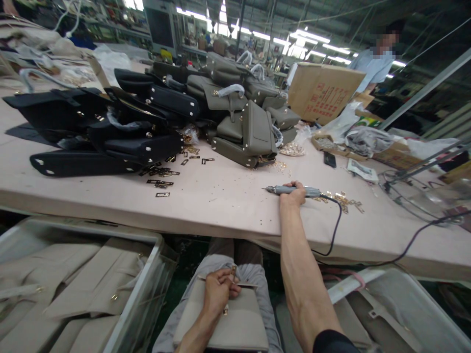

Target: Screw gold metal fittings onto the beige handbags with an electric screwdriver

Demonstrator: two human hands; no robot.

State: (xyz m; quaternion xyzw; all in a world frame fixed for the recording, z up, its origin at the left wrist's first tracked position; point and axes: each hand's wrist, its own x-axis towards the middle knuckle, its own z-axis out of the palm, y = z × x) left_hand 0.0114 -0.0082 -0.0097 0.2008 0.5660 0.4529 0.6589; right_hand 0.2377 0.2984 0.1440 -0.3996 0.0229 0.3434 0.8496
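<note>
The head view shows a person seated at a worktop (228, 196), a beige bag (243, 323) resting across the lap just below the worktop's front edge. Of the two hands, the left hand (221, 289) lies over the upper part of the bag, fingers bent and pinching at its flap, beside a small gold fitting (233, 269) that stands up at the fingertips; whether the fingers grip the fitting itself, I cannot tell. The right hand (293, 193) reaches forward over the worktop, wrapped around a grey powered screwdriver (312, 191), its bit pointing left. The tool's dark cable (337, 223) loops over the front edge and runs off to the right. Gold metal pieces (344, 200) lie just beyond the tool's cable end. Farther back, black bags (138, 149) are heaped at the left, with grey-green bags (257, 128) beside them and dark metal plates (162, 184) scattered in front. Open crates holding more beige bags flank the lap. Behind, a person in light blue stands near a cardboard box (324, 93).
</note>
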